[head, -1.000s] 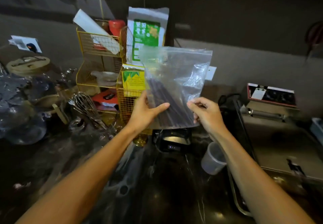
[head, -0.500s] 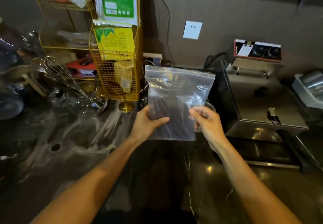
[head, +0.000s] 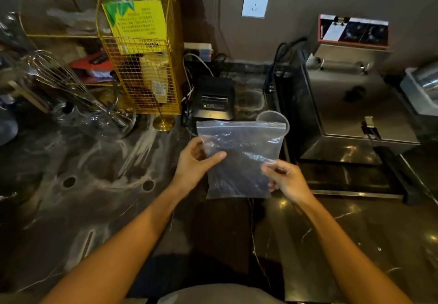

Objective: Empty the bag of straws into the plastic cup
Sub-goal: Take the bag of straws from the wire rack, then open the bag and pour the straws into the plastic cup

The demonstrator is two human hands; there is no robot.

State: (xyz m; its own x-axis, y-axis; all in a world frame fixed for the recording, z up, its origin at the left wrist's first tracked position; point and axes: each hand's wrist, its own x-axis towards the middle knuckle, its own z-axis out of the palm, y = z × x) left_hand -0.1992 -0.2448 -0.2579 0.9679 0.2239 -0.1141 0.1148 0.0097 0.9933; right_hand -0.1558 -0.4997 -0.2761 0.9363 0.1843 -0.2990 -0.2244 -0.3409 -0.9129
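bag: I've got the clear zip bag [head: 241, 159] held up over the dark marble counter [head: 94, 185], zip strip on top and running left-right, looks sealed across its whole width.
straws: dark bundle inside [head: 233, 161], too murky through the plastic to call its long axis; seems to run up-down, slightly tilted (low confidence).
left hand [head: 193, 161]: grips the bag's left edge below the zip, thumb across the front face, fingers behind.
right hand [head: 283, 177]: pinches the lower right part of the bag, fingers curled onto the film; exact contact hidden by the plastic.
cup: translucent plastic cup [head: 283, 120] upright on the counter, directly beyond the bag's top right corner. Only the rim and part of the wall show past the zip.
key relation: cup lies forward and slightly right of both hands, so my right hand is nearer. Bag mouth faces up, same edge as the cup side, so it has to be opened then tipped forward-right to put the straws over the rim.
step: my read, still pre-opening; nothing out of the bag yet.
risk: cup looks light and sits just beside the steel fryer [head: 350, 104]; a bag nudge could knock it.
nearby: black receipt printer [head: 213, 100] behind the bag, yellow wire rack [head: 142, 62] to the left.
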